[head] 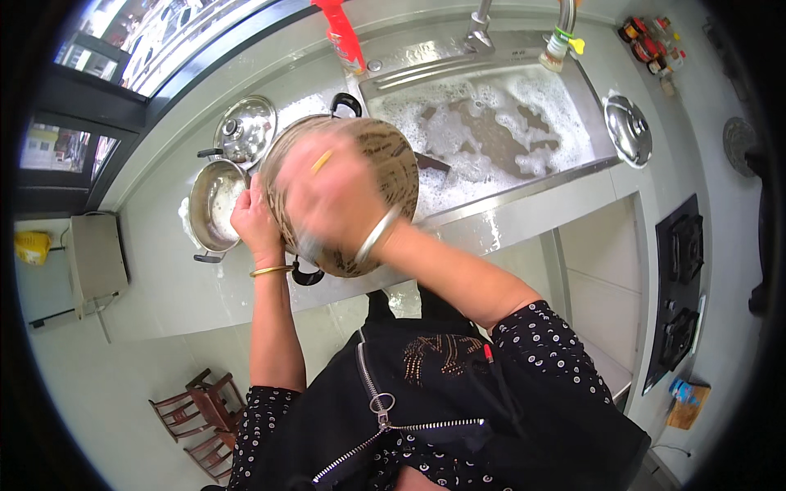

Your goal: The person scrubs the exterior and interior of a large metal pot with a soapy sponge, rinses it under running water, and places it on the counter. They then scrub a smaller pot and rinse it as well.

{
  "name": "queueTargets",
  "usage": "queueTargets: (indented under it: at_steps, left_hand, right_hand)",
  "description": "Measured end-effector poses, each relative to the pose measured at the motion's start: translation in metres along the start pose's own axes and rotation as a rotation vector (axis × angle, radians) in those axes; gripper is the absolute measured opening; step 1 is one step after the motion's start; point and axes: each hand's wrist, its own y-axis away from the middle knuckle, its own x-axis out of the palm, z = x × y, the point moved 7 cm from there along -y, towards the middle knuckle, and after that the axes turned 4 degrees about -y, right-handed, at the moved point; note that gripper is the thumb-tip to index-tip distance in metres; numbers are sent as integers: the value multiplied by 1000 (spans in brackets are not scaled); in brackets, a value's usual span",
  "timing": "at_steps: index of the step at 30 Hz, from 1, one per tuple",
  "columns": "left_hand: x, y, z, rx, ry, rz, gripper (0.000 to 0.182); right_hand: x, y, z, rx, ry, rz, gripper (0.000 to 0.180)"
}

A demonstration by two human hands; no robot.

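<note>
A large metal pot point(390, 156) is tipped up at the sink's left edge, its brown, dark-streaked round face towards me. One black loop handle points to the back and the other to the front. My left hand point(255, 218) grips the pot's left side. Across the streaked face lies my right hand point(328, 190), blurred by motion. A small greyish blur point(309, 247) shows by its fingers; whether the hand holds anything is unclear. Foamy, murky water fills the steel sink point(491, 202), where a dark flat piece point(431, 162) sticks out beside the pot.
A smaller steel pot point(206, 205) with suds and a glass lid point(245, 132) stand left. Behind are a red spray bottle point(344, 37) and a faucet point(480, 30). Another lid point(627, 130), condiment bottles point(651, 49) and a gas hob point(678, 294) are right.
</note>
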Motion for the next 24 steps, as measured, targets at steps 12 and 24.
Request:
queueTargets:
  at_steps: [12,24]
  left_hand:
    - [-3,-7,6,46,-131,28,29]
    - [-17,-12,26,183,-165,154,29]
  right_hand:
    - [-9,37,-57,347,-40,-209,15]
    - [10,128,-176,790,57,-305,17]
